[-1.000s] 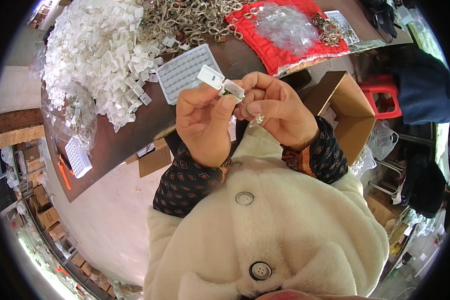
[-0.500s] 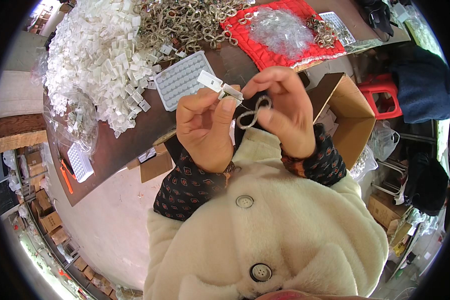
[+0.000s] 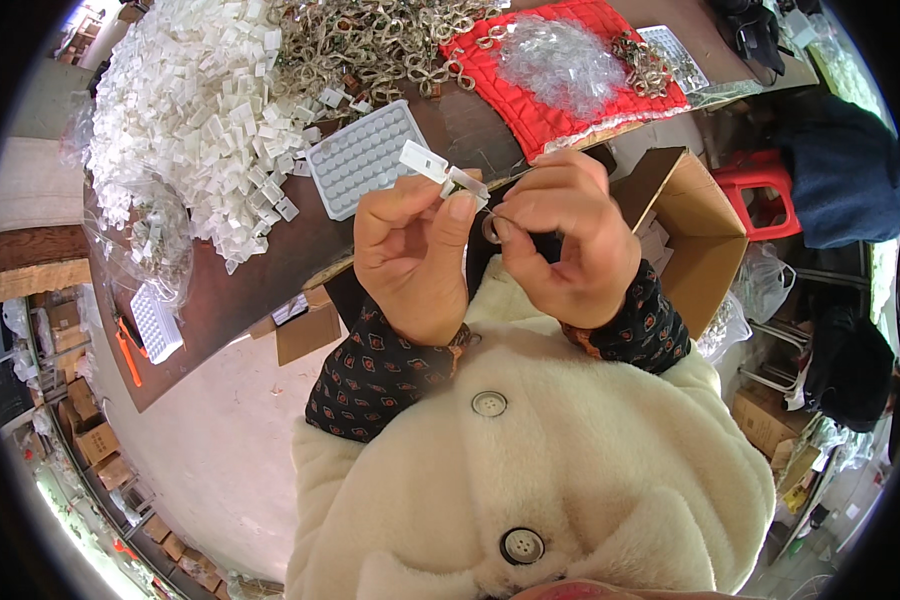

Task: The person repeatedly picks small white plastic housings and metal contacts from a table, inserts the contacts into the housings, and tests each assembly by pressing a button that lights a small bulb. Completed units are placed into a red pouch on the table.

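Observation:
Between the thumb and fingers of my left hand (image 3: 410,262) is a small white hinged plastic case (image 3: 426,162), its lid swung up. My right hand (image 3: 575,240) is closed in a pinch just beside it, on a beige looped cord (image 3: 489,229). Most of that cord is hidden behind the right fingers. A thin strand seems to run from the case toward the right fingertips. Both hands are raised at the table's near edge, in front of a pale grey tray (image 3: 365,160) with rows of small hollows.
A big heap of white plastic cases (image 3: 195,130) covers the table's left, beside a pile of looped cords (image 3: 370,50). Clear plastic pieces (image 3: 562,65) lie on a red quilted cloth (image 3: 510,105). Orange-handled pliers (image 3: 128,352) lie at left. An open cardboard box (image 3: 705,225) and red stool (image 3: 762,195) stand right.
My right fingers have closed from a spread pose and bunched over the looped cord, which now shows only in part. The left hand and the white case have barely moved.

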Demonstrator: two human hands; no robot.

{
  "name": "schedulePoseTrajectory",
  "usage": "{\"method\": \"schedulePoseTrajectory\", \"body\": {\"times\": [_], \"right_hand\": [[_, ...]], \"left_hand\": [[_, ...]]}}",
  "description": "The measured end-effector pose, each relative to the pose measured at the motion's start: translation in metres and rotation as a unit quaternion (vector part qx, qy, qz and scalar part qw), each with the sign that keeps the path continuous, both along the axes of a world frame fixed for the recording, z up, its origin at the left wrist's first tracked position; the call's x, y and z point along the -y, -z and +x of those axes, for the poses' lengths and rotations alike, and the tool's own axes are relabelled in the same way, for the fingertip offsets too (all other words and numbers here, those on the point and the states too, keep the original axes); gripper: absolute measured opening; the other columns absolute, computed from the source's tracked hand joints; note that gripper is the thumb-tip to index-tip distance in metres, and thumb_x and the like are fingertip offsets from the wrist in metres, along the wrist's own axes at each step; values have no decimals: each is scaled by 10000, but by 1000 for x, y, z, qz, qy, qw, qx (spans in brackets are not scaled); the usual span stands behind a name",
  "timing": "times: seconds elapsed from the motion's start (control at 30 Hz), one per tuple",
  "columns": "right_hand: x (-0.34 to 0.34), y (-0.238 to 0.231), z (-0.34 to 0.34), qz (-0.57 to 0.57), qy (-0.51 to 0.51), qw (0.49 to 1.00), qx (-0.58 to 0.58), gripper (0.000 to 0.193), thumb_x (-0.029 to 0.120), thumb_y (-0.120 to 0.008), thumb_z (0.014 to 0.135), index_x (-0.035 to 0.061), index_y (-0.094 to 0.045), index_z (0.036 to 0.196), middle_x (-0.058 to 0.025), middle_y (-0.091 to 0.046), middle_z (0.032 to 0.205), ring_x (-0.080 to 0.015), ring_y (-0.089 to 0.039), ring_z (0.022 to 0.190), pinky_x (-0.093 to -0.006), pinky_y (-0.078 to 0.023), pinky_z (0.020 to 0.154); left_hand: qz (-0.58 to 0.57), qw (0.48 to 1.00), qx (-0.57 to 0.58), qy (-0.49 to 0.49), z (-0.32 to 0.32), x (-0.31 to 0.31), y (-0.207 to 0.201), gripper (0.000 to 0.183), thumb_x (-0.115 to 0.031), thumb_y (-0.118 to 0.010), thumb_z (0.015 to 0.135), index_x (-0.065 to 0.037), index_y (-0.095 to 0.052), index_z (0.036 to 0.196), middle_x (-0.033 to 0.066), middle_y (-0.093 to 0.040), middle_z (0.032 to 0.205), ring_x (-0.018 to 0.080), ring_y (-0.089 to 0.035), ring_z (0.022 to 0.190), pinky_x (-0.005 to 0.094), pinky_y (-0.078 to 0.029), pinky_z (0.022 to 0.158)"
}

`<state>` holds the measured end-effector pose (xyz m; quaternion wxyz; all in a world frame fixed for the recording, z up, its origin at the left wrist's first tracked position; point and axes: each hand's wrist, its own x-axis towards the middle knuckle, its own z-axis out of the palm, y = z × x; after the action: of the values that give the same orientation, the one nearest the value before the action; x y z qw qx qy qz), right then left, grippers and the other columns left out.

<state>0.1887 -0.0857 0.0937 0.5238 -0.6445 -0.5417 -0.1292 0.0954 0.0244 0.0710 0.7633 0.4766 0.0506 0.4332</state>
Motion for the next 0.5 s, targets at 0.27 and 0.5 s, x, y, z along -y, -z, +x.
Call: {"method": "schedulePoseTrajectory", "body": {"times": [0.27,0.5], "right_hand": [[1,-3,-7,-34,0,999,-1,287,69,-673,802,59,-584,1075,-66,-665,911,-200,-635,925,-380,-455,956],[-4,2,7,21,-347,584,-733,330,200,-577,917,-19,-527,1158,-101,-648,1011,-172,-628,927,-322,-487,838]], "left_hand": [[-9,1000,22,-4,0,0,0,250,101,-618,906,-46,-533,1089,121,-655,1026,177,-644,964,314,-507,863],[-25,999,21,37,-1,-2,0,210,22,-592,947,-78,-529,1121,180,-672,1096,216,-667,933,337,-553,777]]}}
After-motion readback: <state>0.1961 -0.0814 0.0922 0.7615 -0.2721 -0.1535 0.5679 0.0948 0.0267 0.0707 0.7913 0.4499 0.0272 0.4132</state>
